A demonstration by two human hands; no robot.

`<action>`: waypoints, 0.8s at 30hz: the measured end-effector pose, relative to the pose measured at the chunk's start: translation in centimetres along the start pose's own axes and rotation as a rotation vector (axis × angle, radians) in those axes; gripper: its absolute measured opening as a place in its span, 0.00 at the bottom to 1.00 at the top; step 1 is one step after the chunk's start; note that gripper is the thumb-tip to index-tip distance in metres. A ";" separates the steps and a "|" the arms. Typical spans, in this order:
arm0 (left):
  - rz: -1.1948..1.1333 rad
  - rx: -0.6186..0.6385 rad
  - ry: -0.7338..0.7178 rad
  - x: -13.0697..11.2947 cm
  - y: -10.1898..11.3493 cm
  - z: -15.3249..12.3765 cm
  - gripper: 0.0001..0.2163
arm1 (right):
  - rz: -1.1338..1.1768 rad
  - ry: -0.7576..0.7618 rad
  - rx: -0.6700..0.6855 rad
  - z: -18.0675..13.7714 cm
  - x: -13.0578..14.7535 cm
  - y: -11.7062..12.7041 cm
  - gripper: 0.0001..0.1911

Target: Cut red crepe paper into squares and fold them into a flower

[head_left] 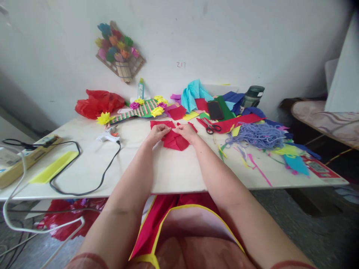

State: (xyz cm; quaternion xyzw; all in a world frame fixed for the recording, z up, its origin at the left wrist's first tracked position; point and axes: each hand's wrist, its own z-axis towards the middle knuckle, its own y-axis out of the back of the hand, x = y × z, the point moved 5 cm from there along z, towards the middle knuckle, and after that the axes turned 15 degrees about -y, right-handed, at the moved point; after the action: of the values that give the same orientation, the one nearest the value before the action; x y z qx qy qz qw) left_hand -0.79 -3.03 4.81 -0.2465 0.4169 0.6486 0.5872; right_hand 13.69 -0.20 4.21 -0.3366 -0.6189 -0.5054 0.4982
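Note:
At the middle of the table, several pieces of red crepe paper lie in front of me, creased and overlapping. My left hand is closed in a pinch on the red paper from the left. Just across from it, my right hand pinches the same red paper with thumb and fingers. The two sets of fingertips are close together, and the small part between them is hard to make out. Right of my hands lie scissors with black handles, partly over a long red paper strip.
A white glue gun with a black cord lies left. Behind it are a red plastic bag and a green stick craft with paper flowers. At right are purple yarn, a phone and a dark bottle.

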 end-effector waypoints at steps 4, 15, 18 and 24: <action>0.047 -0.026 -0.020 0.0 0.0 0.2 0.16 | 0.015 0.024 -0.024 0.1 0.1 0.0 0.13; 0.027 -0.069 -0.006 0.2 -0.3 0.3 0.18 | 0.018 0.049 -0.007 -0.3 0.5 0.1 0.13; 0.016 -0.100 -0.019 0.4 0.0 0.5 0.18 | 0.061 -0.021 0.000 -0.2 0.1 0.5 0.17; 0.017 -0.147 -0.022 0.9 0.7 0.5 0.17 | 0.019 -0.036 -0.027 -0.1 -0.2 0.8 0.19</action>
State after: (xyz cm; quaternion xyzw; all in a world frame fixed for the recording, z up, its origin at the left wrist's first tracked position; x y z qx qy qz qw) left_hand -1.56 -2.05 4.53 -0.2781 0.3636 0.6852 0.5665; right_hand 14.46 -0.04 4.28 -0.3585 -0.6177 -0.5028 0.4870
